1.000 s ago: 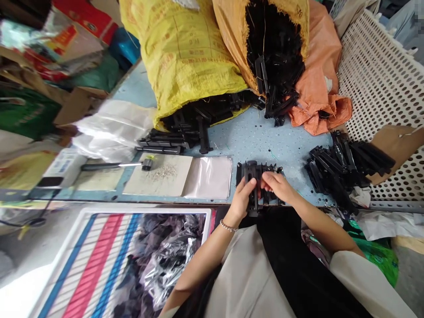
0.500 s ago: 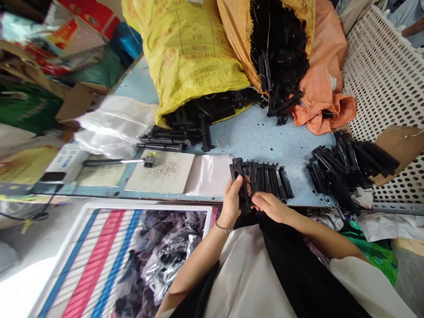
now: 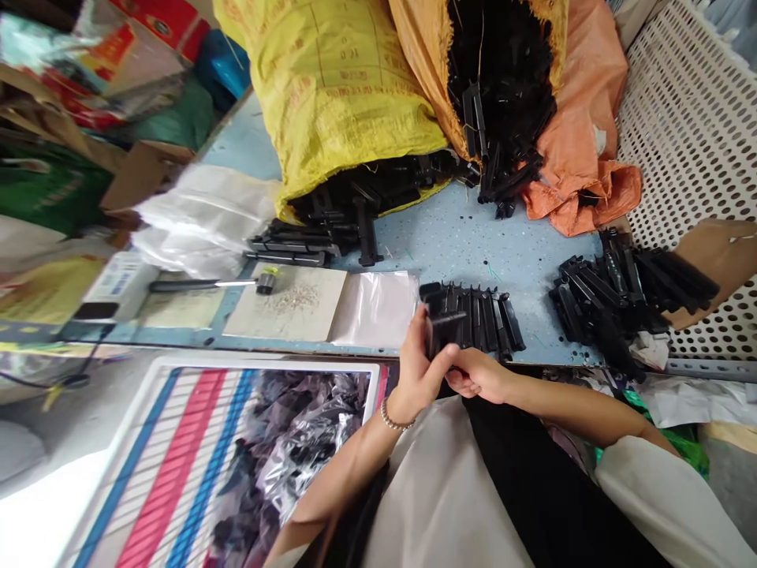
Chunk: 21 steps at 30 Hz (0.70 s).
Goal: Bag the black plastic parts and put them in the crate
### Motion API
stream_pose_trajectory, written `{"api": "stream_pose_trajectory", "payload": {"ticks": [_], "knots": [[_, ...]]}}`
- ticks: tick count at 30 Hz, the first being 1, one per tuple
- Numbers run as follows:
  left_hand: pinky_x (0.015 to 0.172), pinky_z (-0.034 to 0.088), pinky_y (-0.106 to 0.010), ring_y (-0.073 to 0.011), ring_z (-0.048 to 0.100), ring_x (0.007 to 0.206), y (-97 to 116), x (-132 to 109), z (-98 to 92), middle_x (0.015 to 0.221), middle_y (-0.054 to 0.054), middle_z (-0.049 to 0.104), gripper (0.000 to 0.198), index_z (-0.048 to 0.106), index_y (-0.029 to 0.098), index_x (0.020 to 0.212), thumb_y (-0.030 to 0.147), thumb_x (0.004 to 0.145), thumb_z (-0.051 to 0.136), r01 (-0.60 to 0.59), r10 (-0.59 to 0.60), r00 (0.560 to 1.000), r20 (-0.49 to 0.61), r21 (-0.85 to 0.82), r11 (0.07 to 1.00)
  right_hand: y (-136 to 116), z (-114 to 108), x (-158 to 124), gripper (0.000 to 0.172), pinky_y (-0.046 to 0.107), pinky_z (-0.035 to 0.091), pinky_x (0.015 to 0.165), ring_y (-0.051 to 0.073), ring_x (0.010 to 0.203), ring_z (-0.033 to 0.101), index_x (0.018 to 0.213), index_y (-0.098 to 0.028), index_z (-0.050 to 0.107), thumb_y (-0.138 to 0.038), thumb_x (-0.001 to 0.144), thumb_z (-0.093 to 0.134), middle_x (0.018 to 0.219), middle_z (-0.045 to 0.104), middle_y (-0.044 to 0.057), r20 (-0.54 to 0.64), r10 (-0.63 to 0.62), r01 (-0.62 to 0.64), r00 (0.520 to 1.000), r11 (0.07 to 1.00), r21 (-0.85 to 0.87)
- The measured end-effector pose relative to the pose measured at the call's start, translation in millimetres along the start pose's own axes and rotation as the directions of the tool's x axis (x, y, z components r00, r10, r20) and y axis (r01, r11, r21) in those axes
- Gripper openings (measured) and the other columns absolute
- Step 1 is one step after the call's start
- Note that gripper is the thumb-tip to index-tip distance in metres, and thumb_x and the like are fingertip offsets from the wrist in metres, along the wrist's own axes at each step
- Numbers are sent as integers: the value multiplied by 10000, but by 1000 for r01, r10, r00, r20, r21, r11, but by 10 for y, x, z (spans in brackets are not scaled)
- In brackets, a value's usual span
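Observation:
My left hand (image 3: pixel 417 363) is wrapped round a long black plastic part (image 3: pixel 438 330), which is tilted up and blurred by motion. Close against the left thumb, my right hand (image 3: pixel 478 374) has its fingers curled near the part's lower end; what they hold is hidden. Just beyond the hands, a row of similar black parts (image 3: pixel 488 319) lies side by side at the table's front edge. To the right lies a looser pile of black parts (image 3: pixel 591 296).
A yellow sack (image 3: pixel 343 87) and an orange sack (image 3: pixel 423 55) spill black parts onto the blue table (image 3: pixel 438 229). Left are a clear plastic sheet (image 3: pixel 372 308), a board (image 3: pixel 284 304) and a black-handled tool (image 3: pixel 183 285). A striped basket (image 3: pixel 151 465) holds bagged items below. A perforated white crate (image 3: pixel 691 126) stands right.
The black part has turned from nearly upright and face-on to tilted edgewise in my left hand. My right hand has shifted slightly and its fingers are more curled.

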State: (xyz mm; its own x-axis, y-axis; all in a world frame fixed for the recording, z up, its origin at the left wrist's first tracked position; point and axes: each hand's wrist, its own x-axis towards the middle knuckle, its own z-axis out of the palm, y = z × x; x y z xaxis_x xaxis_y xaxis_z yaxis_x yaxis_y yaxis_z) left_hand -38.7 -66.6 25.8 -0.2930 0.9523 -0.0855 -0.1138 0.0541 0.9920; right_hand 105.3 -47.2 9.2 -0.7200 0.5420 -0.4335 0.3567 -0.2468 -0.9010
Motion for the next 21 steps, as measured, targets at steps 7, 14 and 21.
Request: {"api": "stream_pose_trajectory", "payload": {"ticks": [7,14,21], "knots": [[496,382,-228,-103,483,537,33,126,-5,633,9,556,415,638,167,877,577,816,663,353,-313,935,166,-343,871,-108,-233,-31,477,352,450,692,212,767,541,777,-215,567,-642,953,448,796,588,66,15,-552,360,834,523,-773],[496,396,-219,-96,493,525,-40,74,10,622,29,564,416,629,183,915,573,791,700,210,-214,977,24,-337,918,-60,-132,-18,502,291,470,652,154,667,573,788,-200,567,-423,1075,220,723,614,21,-51,-329,262,943,827,-497],[417,371,-199,-99,512,465,-309,428,-246,569,35,576,590,640,145,1050,637,733,717,435,-455,890,13,-319,842,239,-572,-47,436,629,417,1027,429,1345,425,1368,-149,530,-304,961,515,1420,504,229,-492,-468,-251,734,486,-837]]}}
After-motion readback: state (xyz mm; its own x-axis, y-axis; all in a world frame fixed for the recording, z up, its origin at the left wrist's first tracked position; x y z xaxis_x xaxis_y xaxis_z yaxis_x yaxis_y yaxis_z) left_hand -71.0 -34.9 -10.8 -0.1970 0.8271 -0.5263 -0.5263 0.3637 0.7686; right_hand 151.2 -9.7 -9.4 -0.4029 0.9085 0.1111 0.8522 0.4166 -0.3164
